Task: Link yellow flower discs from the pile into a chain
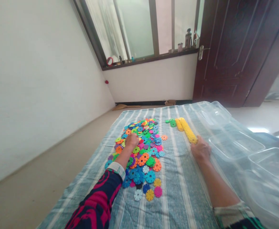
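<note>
Many colourful notched plastic discs [145, 158] lie in a long heap on the striped cloth. My left hand [132, 140] is over the heap's left side with its fingers drawn together; whatever they pinch, if anything, is hidden. To the right lies a long row of yellow discs [187, 129] packed face to face. My right hand [201, 149] grips its near end between thumb and fingers. Beside the row's far end is a shorter orange-yellow row [179, 124], then a small green group of discs [172, 122]. One orange disc [164, 137] sits apart from the heap.
Clear plastic containers stand along the table's right side: one far back [217, 115], one in the middle [236, 146], and larger ones [271, 190] near me. The striped cloth [175, 181] covers the table. Beyond are a wall, a windowsill and a dark door [234, 44].
</note>
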{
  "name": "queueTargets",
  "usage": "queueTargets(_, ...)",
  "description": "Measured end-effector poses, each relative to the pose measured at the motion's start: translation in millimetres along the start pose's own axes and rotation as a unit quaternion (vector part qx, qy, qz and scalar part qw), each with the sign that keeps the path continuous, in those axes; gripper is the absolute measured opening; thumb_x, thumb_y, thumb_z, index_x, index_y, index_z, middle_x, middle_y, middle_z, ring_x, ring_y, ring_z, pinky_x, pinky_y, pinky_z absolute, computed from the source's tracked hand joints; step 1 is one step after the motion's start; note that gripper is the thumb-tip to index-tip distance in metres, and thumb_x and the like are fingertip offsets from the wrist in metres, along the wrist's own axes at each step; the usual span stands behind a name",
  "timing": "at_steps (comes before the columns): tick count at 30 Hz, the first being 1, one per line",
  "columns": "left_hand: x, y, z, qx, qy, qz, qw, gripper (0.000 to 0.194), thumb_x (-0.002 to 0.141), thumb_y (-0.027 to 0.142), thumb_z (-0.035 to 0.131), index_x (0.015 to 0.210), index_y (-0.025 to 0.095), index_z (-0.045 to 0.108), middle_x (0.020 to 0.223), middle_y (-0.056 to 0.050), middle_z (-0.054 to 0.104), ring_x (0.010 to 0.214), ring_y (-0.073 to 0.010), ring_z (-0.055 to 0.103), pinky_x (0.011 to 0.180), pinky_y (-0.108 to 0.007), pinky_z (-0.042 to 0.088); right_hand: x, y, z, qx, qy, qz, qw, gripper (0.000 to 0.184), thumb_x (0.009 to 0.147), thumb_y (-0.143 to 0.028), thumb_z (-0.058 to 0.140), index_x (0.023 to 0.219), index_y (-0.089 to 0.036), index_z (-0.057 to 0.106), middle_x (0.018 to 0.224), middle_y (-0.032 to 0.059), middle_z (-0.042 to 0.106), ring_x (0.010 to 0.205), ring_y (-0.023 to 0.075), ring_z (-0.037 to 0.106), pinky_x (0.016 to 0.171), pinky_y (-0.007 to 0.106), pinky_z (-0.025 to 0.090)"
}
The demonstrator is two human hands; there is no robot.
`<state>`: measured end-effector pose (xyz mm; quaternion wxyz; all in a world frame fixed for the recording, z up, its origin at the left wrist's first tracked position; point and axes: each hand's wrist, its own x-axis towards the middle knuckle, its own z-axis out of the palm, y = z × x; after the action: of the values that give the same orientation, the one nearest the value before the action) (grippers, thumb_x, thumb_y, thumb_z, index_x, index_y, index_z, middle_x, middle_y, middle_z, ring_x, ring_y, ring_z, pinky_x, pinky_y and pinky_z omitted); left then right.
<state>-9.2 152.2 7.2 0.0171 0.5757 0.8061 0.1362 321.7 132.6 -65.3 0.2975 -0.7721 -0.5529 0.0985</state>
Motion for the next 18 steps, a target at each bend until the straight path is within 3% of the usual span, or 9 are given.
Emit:
queueTargets(7, 15.0, -3.0, -0.3, -0.024, -0.04, -0.013, 0.999, 0.008, 0.061, 0.025, 0.065, 0.067, 0.021, 0.066, 0.057, 0.0, 0.059, 0.068, -0.0182, 0.061, 0.06, -0.024, 0.041, 0.4, 0.0, 0.5, 0.006, 0.005, 0.003, 1.0, 0.052, 0.085, -0.022, 0.048, 0.136, -0.012, 0.048, 0.118, 0.0153, 0.064, 0.111, 0.0273, 0.057, 0.094, 0.037, 0.038)
queueTargets(11, 17.7, -5.8, 0.8, -0.051, -0.049, -0.016, 0.997, 0.007, 0.057, 0.023, 0.068, 0.063, 0.02, 0.065, 0.055, 0.002, 0.059, 0.065, -0.0162, 0.06, 0.057, -0.022, 0.041, 0.4, 0.5, 1.6, 0.015, 0.009, 0.002, 1.0, 0.052, 0.085, -0.022, 0.048, 0.136, -0.011, 0.048, 0.12, 0.0158, 0.063, 0.112, 0.0277, 0.057, 0.095, 0.036, 0.037)
queueTargets(18, 18.1, -9.9, -7.1, -0.127, 0.002, -0.026, 0.992, 0.007, 0.061, 0.017, 0.065, 0.068, 0.017, 0.066, 0.063, 0.0, 0.065, 0.065, -0.0155, 0.061, 0.058, -0.023, 0.043, 1.5, -1.6, 0.9, 0.025, 0.011, 0.011, 1.0, 0.052, 0.085, -0.019, 0.047, 0.136, -0.011, 0.048, 0.121, 0.0162, 0.063, 0.113, 0.0274, 0.057, 0.096, 0.036, 0.037)
